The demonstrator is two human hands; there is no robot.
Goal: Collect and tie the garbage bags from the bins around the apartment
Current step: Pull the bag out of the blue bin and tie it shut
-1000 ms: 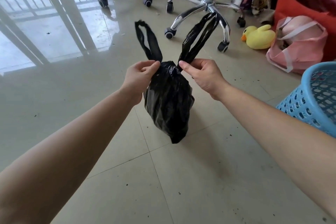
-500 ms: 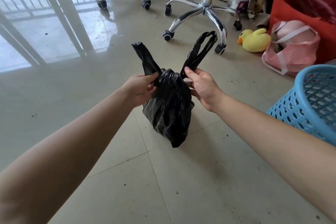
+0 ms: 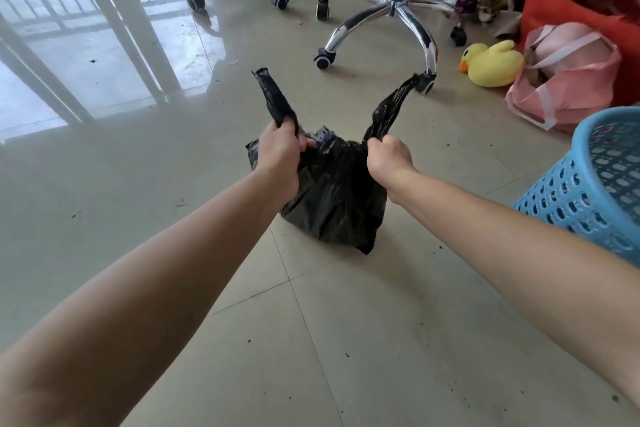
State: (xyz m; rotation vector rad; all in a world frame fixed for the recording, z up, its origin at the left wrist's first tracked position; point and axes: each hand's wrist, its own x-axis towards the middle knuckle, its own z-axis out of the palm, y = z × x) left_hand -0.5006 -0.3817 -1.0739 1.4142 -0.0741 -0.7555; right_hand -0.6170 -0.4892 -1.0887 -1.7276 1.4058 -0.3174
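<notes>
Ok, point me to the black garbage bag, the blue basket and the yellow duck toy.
black garbage bag (image 3: 332, 198), head view, on its bulging body between the hands.
blue basket (image 3: 588, 191), head view, on its perforated side wall.
yellow duck toy (image 3: 493, 64), head view, on its plush body.

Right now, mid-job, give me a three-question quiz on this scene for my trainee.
1. True or false: the black garbage bag is already knotted.
2. What does each hand grip? A) one bag handle B) the blue basket C) a chair leg
3. Which toy lies by the pink bag?

Key: 1. False; the left hand and right hand hold the handles apart. 2. A. 3. The yellow duck.
</notes>
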